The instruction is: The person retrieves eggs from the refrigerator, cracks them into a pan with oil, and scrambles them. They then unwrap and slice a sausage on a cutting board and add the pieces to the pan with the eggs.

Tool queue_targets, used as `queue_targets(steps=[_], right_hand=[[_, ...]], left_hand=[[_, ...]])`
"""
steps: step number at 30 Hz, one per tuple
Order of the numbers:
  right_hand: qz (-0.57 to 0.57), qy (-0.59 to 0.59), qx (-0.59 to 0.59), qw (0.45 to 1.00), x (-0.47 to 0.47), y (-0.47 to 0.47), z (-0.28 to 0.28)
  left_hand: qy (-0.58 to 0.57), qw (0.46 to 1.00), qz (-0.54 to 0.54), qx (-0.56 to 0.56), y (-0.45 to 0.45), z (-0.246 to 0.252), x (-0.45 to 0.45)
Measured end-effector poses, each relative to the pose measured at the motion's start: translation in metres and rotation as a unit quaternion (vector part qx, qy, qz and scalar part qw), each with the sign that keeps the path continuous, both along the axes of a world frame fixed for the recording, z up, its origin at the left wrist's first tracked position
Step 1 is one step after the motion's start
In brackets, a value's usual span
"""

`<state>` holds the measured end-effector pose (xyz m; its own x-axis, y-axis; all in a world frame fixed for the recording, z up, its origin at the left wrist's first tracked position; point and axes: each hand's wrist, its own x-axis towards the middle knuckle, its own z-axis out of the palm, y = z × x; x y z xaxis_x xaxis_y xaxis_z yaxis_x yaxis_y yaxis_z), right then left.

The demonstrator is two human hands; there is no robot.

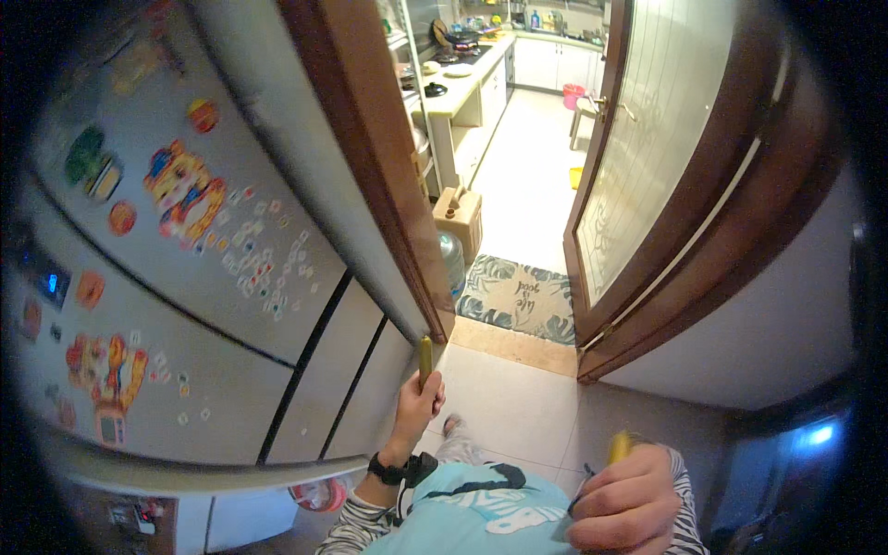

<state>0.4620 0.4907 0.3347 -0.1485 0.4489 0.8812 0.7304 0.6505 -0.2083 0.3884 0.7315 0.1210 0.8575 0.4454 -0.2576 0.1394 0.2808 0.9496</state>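
Observation:
My left hand (419, 405) is closed around a slim yellow-green rod-shaped thing (425, 357), held nearly upright in front of the refrigerator's edge. I cannot tell exactly what it is. Lower right, close to my body, my right hand (628, 503) grips a yellow thing (619, 447); its end shows above the fingers and the rest is hidden. A small dark thing (581, 485) juts out beside those fingers, too blurred to name. A black watch (402, 469) is on my left wrist.
A silver refrigerator (277, 208) with magnets stands left. Ahead, a brown door frame (388, 173) and an open glass-panelled door (645, 139) flank a kitchen. On the floor are a leaf-patterned mat (517, 295) bearing writing, a beige jerrycan (461, 215) and a water bottle (451, 257).

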Motion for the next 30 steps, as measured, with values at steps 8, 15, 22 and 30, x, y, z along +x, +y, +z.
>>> queue_targets(steps=[8,15,22,30], right_hand=[[-0.231,-0.114,-0.017,0.966,0.181,0.030,0.027],[-0.174,-0.072,0.048,0.981,0.360,0.082,0.044],[0.124,0.162,0.054,0.977,0.531,0.137,0.000],[0.245,0.284,-0.016,0.927,0.764,0.148,-0.013]], left_hand=[[-0.060,0.987,-0.095,0.111,0.079,-0.003,0.241],[-0.096,0.988,-0.120,0.032,0.112,0.019,0.494],[-0.095,0.975,-0.196,0.031,0.100,0.009,0.712],[-0.088,0.945,-0.315,0.028,0.065,0.010,0.994]])
